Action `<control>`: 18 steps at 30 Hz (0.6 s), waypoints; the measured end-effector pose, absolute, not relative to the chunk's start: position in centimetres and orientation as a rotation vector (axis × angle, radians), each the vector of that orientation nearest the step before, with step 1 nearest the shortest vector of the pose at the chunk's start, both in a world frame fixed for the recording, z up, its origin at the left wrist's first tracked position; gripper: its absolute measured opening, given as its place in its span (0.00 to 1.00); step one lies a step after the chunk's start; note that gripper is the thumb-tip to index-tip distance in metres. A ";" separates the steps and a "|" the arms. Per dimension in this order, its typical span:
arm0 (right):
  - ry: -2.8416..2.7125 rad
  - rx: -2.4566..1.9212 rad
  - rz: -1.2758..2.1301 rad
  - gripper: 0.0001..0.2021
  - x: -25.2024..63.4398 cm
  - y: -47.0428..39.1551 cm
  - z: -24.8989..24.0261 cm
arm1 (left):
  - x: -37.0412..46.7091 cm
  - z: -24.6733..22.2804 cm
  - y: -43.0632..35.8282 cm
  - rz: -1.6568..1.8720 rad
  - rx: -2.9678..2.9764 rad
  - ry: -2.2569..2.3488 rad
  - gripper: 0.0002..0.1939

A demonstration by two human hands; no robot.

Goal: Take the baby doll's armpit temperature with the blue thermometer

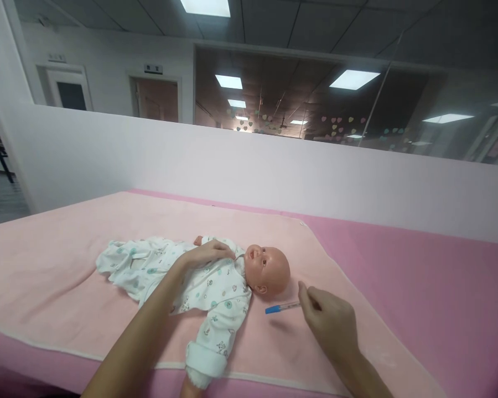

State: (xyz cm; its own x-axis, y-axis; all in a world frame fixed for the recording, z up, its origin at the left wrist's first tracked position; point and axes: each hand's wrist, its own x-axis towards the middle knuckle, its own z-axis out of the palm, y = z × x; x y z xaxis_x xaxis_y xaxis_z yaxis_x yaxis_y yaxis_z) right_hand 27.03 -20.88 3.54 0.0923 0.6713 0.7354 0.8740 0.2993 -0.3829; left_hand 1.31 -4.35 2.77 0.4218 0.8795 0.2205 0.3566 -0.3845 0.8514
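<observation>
A baby doll (269, 271) lies on its back, its head to the right, dressed in a white patterned outfit (222, 284). My left hand (209, 253) rests on the doll's chest near the neck, its fingers bent over the cloth at the collar; whether they grip it is hidden. To the right of the doll's head, my right hand (330, 315) is closed on a pen with a blue cap (274, 309). The capped end points left, just below the head.
A light pink blanket (78, 226) lies under the doll, over a darker pink surface (398, 265). Behind them runs a low white wall (249, 166), with a window above it. A dark table (0, 152) stands at the far left.
</observation>
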 end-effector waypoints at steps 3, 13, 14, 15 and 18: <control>-1.850 -1.323 -0.515 0.18 26.6 -20.7 0.8 | 0.4 2.7 -4.6 0.622 2.005 0.833 0.12; -2.236 -1.593 -0.661 0.15 23.4 -20.4 -4.1 | 0.1 2.1 -4.5 0.653 1.989 0.765 0.15; -2.258 -1.643 -0.646 0.15 23.1 -20.2 -3.5 | 0.1 2.1 -4.5 0.654 1.985 0.759 0.15; -2.267 -1.664 -0.626 0.16 22.6 -19.9 -2.7 | 0.1 2.2 -4.6 0.660 1.981 0.753 0.16; -2.188 -1.567 -0.525 0.15 20.3 -18.3 0.0 | 0.0 2.4 -4.8 0.672 1.979 0.759 0.15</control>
